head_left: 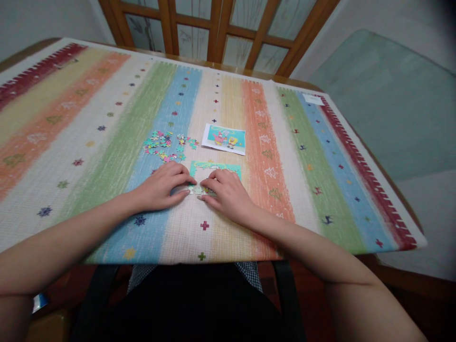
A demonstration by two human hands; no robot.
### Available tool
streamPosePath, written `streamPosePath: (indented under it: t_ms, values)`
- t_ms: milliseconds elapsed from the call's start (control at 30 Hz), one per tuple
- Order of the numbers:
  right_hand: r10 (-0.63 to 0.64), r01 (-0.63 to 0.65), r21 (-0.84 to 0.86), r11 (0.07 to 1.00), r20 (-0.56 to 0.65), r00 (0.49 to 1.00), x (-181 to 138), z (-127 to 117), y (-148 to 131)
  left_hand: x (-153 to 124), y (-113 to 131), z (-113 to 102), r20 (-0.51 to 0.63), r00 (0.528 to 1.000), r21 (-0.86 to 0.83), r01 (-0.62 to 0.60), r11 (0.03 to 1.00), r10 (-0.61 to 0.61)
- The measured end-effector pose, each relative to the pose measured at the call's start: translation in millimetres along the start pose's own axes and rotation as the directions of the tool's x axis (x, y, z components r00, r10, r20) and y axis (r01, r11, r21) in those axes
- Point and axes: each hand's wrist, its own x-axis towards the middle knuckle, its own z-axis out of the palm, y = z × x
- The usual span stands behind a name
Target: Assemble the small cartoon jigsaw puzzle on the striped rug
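Note:
A partly assembled jigsaw puzzle (pixel 234 167) lies on the tablecloth in front of me, its teal border framing a gap where the cloth shows. My left hand (pixel 166 186) is at its lower left corner, thumb and fingertips closed on the edge pieces. From the other side, my right hand (pixel 230 192) covers the lower right part, with fingers curled and thumb pressed at the bottom edge. The fingertips of both hands nearly meet over the lower border. What lies under the right palm is hidden.
Several loose puzzle pieces (pixel 158 142) are heaped beyond my left hand. A reference picture card (pixel 225 139) with two cartoon figures lies behind the puzzle. A striped tablecloth (pixel 142 109) covers the table. A small white label (pixel 313 99) is at the far right.

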Motion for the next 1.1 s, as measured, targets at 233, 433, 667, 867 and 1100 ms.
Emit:
streamPosePath:
  t_ms: [233,433,667,867,1100]
  values:
    - [0.043,-0.046,0.125,0.991,0.025,0.999,6.8,3.7,1.2,0.8,-0.1,-0.3,0.014,1.000,-0.022,0.021,1.000,-0.021]
    - [0.052,-0.050,0.206,0.977,-0.007,0.999,7.0,6.8,1.7,0.7,-0.5,-0.5,0.013,1.000,-0.026,0.014,1.000,-0.014]
    - [0.086,-0.079,0.284,0.956,-0.011,0.996,11.2,7.7,3.8,1.4,0.9,-0.9,0.015,1.000,-0.023,0.023,0.999,-0.023]
    - [0.128,-0.107,0.399,0.911,-0.027,0.991,11.4,3.4,4.3,0.4,0.6,-0.6,0.007,1.000,-0.016,0.019,1.000,-0.019]
    - [0.274,-0.211,0.722,0.659,0.031,0.961,11.0,-1.3,8.2,1.8,5.7,-1.9,-0.053,0.999,-0.043,-0.002,0.999,0.000]
